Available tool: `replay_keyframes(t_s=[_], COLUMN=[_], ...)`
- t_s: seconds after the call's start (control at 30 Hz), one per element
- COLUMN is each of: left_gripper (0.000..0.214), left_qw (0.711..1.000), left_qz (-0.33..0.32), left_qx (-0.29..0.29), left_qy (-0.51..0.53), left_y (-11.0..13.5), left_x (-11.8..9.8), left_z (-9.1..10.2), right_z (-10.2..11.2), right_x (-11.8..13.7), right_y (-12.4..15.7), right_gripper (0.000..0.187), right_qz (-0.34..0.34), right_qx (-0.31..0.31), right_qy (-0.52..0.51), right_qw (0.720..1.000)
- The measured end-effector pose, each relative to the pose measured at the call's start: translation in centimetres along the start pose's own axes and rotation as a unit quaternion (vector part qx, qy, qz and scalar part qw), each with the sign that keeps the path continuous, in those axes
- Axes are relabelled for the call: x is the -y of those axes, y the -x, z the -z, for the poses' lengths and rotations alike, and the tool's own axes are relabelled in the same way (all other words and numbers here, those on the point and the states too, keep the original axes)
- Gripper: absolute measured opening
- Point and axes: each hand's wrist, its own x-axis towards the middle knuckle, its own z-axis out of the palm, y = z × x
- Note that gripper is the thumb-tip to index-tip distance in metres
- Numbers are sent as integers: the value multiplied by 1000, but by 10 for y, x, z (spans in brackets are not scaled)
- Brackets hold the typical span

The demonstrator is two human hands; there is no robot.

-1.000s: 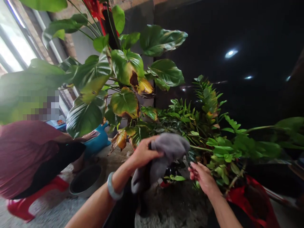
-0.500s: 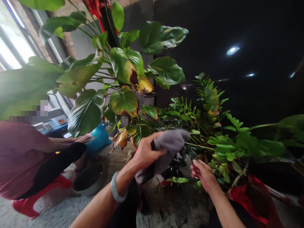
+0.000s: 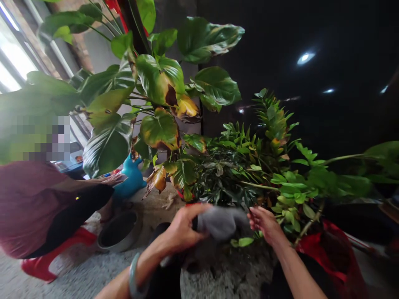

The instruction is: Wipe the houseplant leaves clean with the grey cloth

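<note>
My left hand [image 3: 187,228], with a pale bangle [image 3: 133,276] on its wrist, is closed around a bunched grey cloth [image 3: 218,223]. The cloth is blurred by motion and hangs towards the right. Beside its far end is my right hand [image 3: 264,224], its fingers curled in a pinch. Whatever those fingertips hold, if anything, is too small to make out. Just beyond both hands grows a low dark-leaved plant [image 3: 221,174], and a light green leafy plant [image 3: 296,207] stands close by my right hand.
A tall plant with big, partly browned leaves [image 3: 158,128] rises ahead. At left, a person in a dull red shirt [image 3: 31,199] sits on a red stool [image 3: 59,253], near a grey basin [image 3: 118,232] and a blue object [image 3: 131,178]. A red bag [image 3: 343,257] lies at right.
My left hand has lowered with the grey cloth, bringing it nearer my right hand. My right hand has barely moved, and the view has shifted slightly.
</note>
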Motion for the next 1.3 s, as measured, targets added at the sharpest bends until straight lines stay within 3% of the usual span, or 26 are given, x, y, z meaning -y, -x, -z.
replay_keyframes(t_s=[0.1, 0.17, 0.23, 0.33, 0.4, 0.43, 0.5, 0.57, 0.63, 0.67, 0.73, 0.83, 0.9, 0.93, 1.0, 1.07, 1.17, 1.23, 1.3], left_gripper=[51, 54, 55, 49, 44, 43, 44, 48, 50, 49, 50, 54, 54, 53, 47, 45, 50, 53, 54], left_qw=[984, 972, 978, 998, 999, 999, 993, 970, 947, 945, 957, 977, 985, 986, 979, 953, 923, 922, 934], left_qz=[-27, -16, 23, 49, 41, 35, 25, 10, 0, 7, 52, 145, 138, 118, 64, 14, 17, 92, 167], left_qx=[-174, -231, -208, -39, 24, 7, -107, -243, -320, -327, -283, -150, -105, -114, -192, -302, -375, -360, -292], left_qy=[34, 37, 18, -3, 16, 26, 34, 24, 6, -3, -22, -42, -12, 2, 6, -22, -85, -111, -120], left_y=[-30, -44, -42, -12, 10, 16, 14, -4, -27, -35, -39, -14, 8, 15, 15, -5, -47, -59, -48], left_x=[-6, 2, 16, 32, 33, 31, 21, 14, 14, 17, 30, 49, 49, 45, 31, 19, 21, 36, 53], left_z=[16, 9, -9, -33, -32, -25, -2, 21, 32, 30, 15, -12, -14, -8, 16, 45, 68, 61, 40], right_z=[-6, -10, -13, -11, -9, -7, -6, -7, -9, -11, -13, -14, -13, -12, -12, -14, -20, -22, -22], right_x=[0, -1, -3, -3, -2, -1, 0, 1, 1, 1, 0, -2, -2, -2, -1, 1, 4, 5, 5], right_y=[0, 1, 2, 5, 7, 8, 8, 7, 6, 6, 6, 7, 8, 8, 8, 9, 11, 13, 14], right_gripper=[27, 26, 26, 25, 25, 25, 25, 25, 25, 25, 27, 29, 29, 28, 28, 28, 29, 30, 30], right_qz=[-1, 0, 3, 9, 10, 10, 9, 8, 8, 9, 15, 23, 22, 22, 22, 21, 14, 12, 14], right_qx=[12, 24, 40, 63, 72, 76, 78, 76, 70, 66, 57, 46, 52, 56, 62, 57, 44, 39, 38], right_qy=[17, 30, 42, 58, 68, 71, 74, 75, 75, 74, 71, 75, 78, 77, 71, 64, 48, 41, 47], right_qw=[1000, 999, 998, 996, 995, 995, 994, 994, 995, 995, 996, 996, 995, 995, 995, 996, 998, 998, 998])
